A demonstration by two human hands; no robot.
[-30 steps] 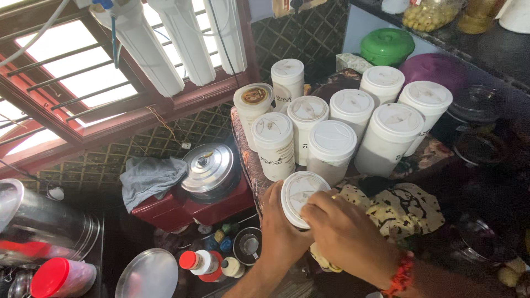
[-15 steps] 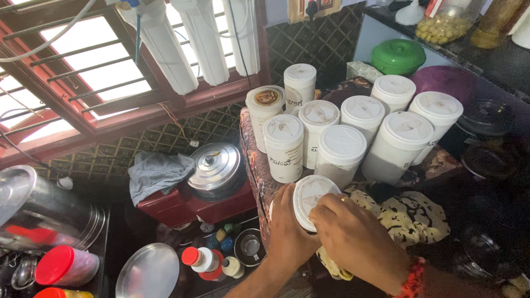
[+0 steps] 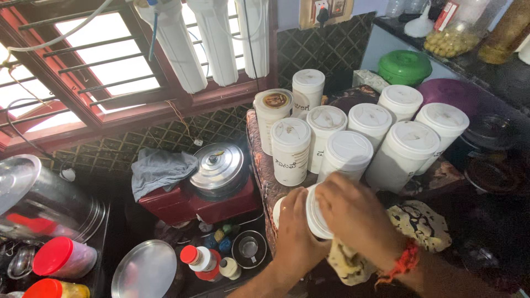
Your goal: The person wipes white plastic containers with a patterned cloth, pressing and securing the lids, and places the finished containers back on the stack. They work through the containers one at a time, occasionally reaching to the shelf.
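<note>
Hands on white jar [image 3: 317, 212], near edge of the counter [image 3: 259, 160].
Your left hand [image 3: 295, 234] grasps its body, your right hand [image 3: 356, 218] clamps the lid; next, likely a steady twist.

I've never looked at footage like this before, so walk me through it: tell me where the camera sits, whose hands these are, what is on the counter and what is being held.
There is no machine here. The one camera is worn on a person's head and looks down at their own two bare hands.

The left hand grips a white jar from the side. The right hand, with a red thread at the wrist, covers its white lid from above. A patterned cloth lies under that hand.

Behind them on the counter stands a cluster of white jars, all with lids on. Further back is a green lidded container.

Lower down on the left are a steel lid on a red appliance, a grey rag, a big steel pot and red-capped jars. A barred window lets in daylight.
</note>
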